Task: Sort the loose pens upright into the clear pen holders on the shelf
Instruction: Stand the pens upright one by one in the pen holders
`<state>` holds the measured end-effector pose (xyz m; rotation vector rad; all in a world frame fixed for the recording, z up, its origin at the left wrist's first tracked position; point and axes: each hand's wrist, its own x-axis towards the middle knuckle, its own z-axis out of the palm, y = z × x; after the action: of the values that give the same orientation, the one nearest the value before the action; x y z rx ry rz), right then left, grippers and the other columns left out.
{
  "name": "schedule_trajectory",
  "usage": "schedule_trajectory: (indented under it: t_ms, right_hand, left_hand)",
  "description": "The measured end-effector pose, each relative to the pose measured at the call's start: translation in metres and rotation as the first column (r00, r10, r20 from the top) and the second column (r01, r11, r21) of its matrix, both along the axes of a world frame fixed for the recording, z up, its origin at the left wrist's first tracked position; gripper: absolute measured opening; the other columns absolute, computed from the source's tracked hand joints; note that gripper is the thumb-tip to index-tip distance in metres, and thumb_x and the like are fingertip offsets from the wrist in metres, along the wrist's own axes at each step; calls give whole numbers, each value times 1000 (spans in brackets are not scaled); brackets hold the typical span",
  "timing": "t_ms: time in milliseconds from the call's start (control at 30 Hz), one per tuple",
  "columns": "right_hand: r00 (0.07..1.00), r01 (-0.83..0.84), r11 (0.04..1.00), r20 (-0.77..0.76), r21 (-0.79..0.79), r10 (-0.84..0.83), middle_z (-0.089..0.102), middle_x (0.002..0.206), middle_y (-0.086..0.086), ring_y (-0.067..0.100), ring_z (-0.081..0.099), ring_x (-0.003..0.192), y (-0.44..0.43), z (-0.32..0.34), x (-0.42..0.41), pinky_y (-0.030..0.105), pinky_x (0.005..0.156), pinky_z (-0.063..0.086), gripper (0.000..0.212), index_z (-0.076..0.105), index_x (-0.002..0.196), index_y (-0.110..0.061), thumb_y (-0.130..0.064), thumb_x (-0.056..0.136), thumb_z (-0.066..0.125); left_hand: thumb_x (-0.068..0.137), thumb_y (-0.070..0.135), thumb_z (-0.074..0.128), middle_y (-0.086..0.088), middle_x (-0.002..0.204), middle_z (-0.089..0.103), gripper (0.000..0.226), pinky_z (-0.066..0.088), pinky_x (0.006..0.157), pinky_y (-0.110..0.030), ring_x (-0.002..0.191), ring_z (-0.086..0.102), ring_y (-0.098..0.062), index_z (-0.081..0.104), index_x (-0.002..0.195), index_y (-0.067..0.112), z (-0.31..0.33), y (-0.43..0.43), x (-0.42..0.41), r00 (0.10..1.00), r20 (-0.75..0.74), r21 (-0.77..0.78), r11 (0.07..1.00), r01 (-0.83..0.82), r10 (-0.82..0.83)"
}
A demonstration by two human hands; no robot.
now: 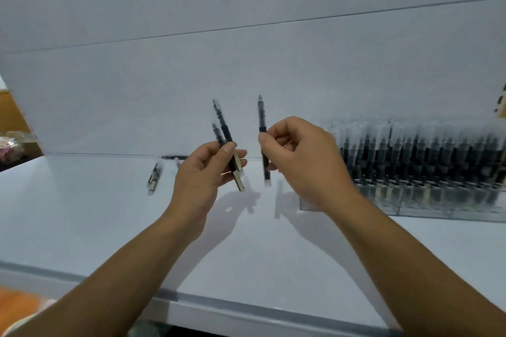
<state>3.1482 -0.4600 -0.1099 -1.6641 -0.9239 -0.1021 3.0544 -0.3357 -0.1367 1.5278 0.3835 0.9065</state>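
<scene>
Both hands are up over the middle of the shelf, clear of it. Our left hand grips a pair of pens. The thumb lies across the barrels, the tips point up and lean left, and the pale ends poke out below the fingers. Our right hand pinches a single pen between thumb and forefinger, close to vertical, tip up. The hands are near each other but not touching, and the single pen is apart from the pair.

The holder sits on the right side of the shelf. It is clear-walled and packed with dark pens standing upright. Its left end is hidden behind our right wrist. Blur hides which slots are free. Loose pens lie flat toward the back left, with one more dark barrel along the back edge.

Step in hand, as we judge it: carry the single pen right and seat it.
- Pinch high on the barrel so our fingers clear the standing pens.
- Check which end the stored pens show uppermost and match it.
- Come straight down into a gap; sliding in sideways could tip the neighbours.
- Let go only once the pen bottoms out.
- The left hand holds its pair steady, ready to feed one across next.
</scene>
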Motion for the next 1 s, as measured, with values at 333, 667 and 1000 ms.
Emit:
schedule_trajectory:
  t_ms: [333,667,1000]
  right_hand:
    - [972,229,968,24,101,-233,69,74,0,12,70,69,-92,-7,52,38,72,60,8,62,84,-26,-26,90,67]
    - [922,367,926,168,-91,-349,66,77,-13,11,67,72,-96,-14,75,39,75,58,9,61,86,-29,-35,89,67]
    - [895,438,807,279,-397,-348,59,67,-15,0,54,65,-97,-26,77,26,64,44,19,56,74,-34,-42,89,65]
  left_hand:
    - [93,15,59,-3,89,76,10,56,74,-23,85,72,-16,66,96,9,-14,-82,51,957,109,-18,962,271,-268]
    - [92,5,57,-7,83,75,10,54,61,-20,78,71,-15,64,96,1,-32,-96,55,928,166,-132,925,357,-334]
    - [91,8,59,-5,85,75,9,55,70,-23,83,71,-16,65,96,6,-38,-93,59,923,111,-59,925,376,-368]
